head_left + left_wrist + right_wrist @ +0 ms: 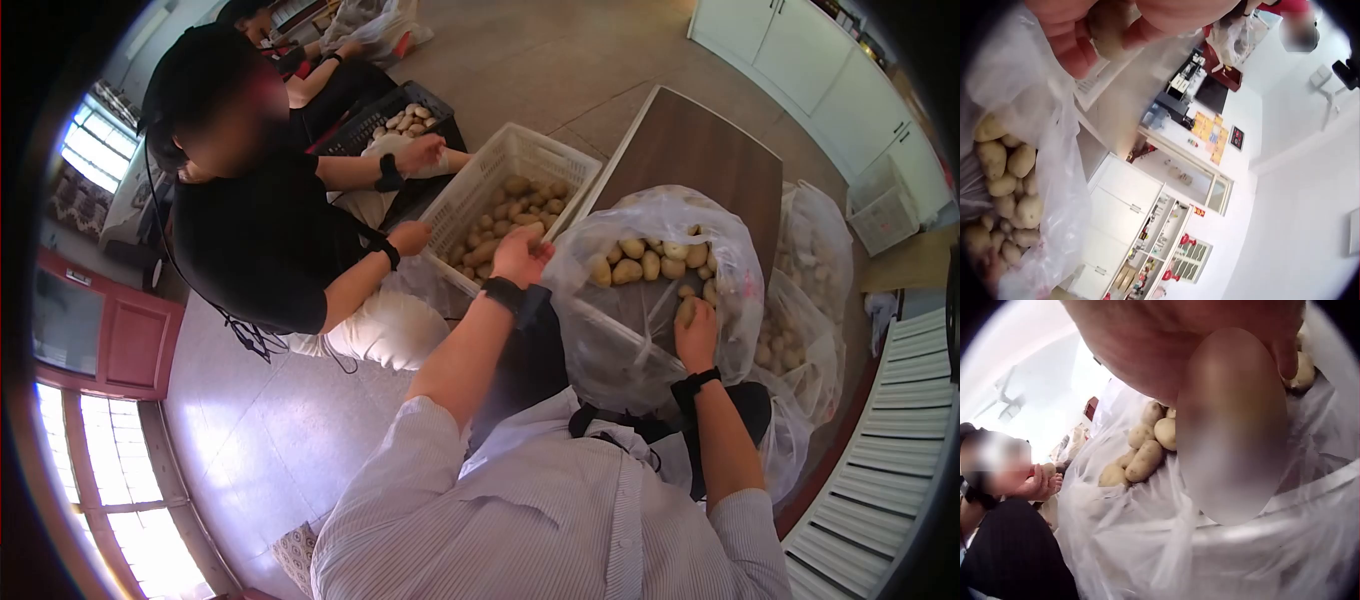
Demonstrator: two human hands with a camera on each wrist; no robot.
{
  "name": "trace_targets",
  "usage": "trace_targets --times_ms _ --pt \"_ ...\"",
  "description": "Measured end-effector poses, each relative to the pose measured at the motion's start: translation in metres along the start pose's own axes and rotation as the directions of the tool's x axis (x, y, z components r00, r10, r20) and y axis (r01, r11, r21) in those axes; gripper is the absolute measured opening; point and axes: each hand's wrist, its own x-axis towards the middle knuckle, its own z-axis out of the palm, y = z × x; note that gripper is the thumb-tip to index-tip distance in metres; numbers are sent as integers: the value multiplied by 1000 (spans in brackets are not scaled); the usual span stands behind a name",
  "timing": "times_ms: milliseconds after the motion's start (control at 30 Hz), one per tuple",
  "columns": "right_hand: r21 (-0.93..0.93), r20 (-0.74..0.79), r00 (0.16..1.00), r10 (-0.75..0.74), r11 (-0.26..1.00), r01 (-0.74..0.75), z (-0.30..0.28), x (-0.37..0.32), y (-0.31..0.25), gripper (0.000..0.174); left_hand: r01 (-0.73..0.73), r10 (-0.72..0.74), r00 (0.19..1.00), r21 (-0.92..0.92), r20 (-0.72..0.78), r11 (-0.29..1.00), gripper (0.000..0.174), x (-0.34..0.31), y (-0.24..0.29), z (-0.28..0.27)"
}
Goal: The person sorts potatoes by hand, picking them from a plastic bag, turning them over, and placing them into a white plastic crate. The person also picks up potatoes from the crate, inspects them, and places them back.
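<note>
In the head view, my left hand (pixel 520 258) is over the near edge of a white crate (pixel 447 272) of potatoes. Its fingers and thumb grip a potato (pixel 1109 30), seen close in the left wrist view. My right hand (pixel 698 338) is inside a clear plastic bag (pixel 600 345), holding a potato (pixel 686 312) at its fingertips. In the right wrist view, a large blurred oval (pixel 1232 431) lies against that hand (pixel 1179 344). More potatoes (pixel 650 265) lie in the bag, beyond the right hand.
Brown board (pixel 710 150) behind the bag. More bagged potatoes (pixel 780 340) stand at the right. A person in black (pixel 255 240) sits at the left, hands by the white crate. A black crate (pixel 445 120) of potatoes is farther back; white cabinets (pixel 800 60) line the far right.
</note>
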Motion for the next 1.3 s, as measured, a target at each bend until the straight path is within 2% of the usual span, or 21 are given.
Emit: trace_targets --times_ms 33,100,133,200,333,367,433,500,567,600,667,800,867,1000,1033,1067,1100,1167,1200,1267,1300 --pt "1 9 1000 8 1000 -8 -1 0 1 52 2 -2 1000 2 3 1000 20 1 3 -3" --pt "7 21 999 30 1000 -30 -1 0 1 55 -117 118 993 60 -17 991 20 1 7 -10" --pt "13 34 998 49 999 -49 -3 0 -1 57 -114 115 993 62 -17 992 20 1 10 -11" --pt "27 59 997 54 998 -56 -8 0 -4 61 -19 27 969 35 -244 999 21 3 15 -9" --pt "15 111 992 66 998 -69 -11 2 -9 68 74 -69 956 7 -284 997 20 34 13 -33" --pt "2 107 991 84 996 -84 -7 2 -6 68 72 -59 957 36 -283 997 19 35 16 -36" --pt "-78 89 996 -8 997 15 0 -1 3 70 81 -50 960 101 -276 992 19 39 19 -41" --pt "-46 110 994 27 999 -22 3 -4 5 71 118 -78 962 142 -263 983 20 42 19 -45" --pt "-9 130 990 48 999 -47 -1 -9 2 72 117 -130 948 -62 -289 991 26 38 21 -38" --pt "-19 143 987 72 997 -70 -3 -11 -1 73 133 -145 948 -59 -284 989 26 35 15 -31" --pt "-34 169 979 112 994 -107 -3 -11 -4 74 1 55 930 151 -365 988 25 27 11 -18" --pt "-73 201 967 155 987 -143 -4 -12 -6 74 -45 104 965 241 -239 970 24 7 7 -4" --pt "-9 129 986 104 995 -104 5 -14 4 71 -110 150 983 310 -106 944 25 -3 6 1" --pt "133 -2 996 94 987 -93 17 -10 19 67 -140 166 985 334 -53 932 24 -17 6 7" --pt "400 177 934 311 844 -357 3 -6 6 63 -150 169 985 339 -27 929 24 -18 7 6" --pt "571 400 805 439 567 -593 -2 -4 2 58 -160 171 985 345 -2 925 24 -19 7 6" --pt "572 400 804 440 566 -594 -8 -4 -3 58 -159 170 985 347 -1 924 24 -19 7 7" --pt "745 588 718 373 98 -660 -11 -6 -4 47 -164 143 986 398 81 903 22 -21 6 8" --pt "744 588 717 374 97 -661 -13 -7 -5 47 -163 142 987 399 81 902 22 -21 5 9" --pt "700 714 670 204 -179 -691 -17 -7 -10 44 -186 110 976 460 187 868 21 -24 0 12" --pt "700 714 670 204 -179 -692 -19 -7 -13 44 -185 109 976 460 187 868 21 -25 -2 14"
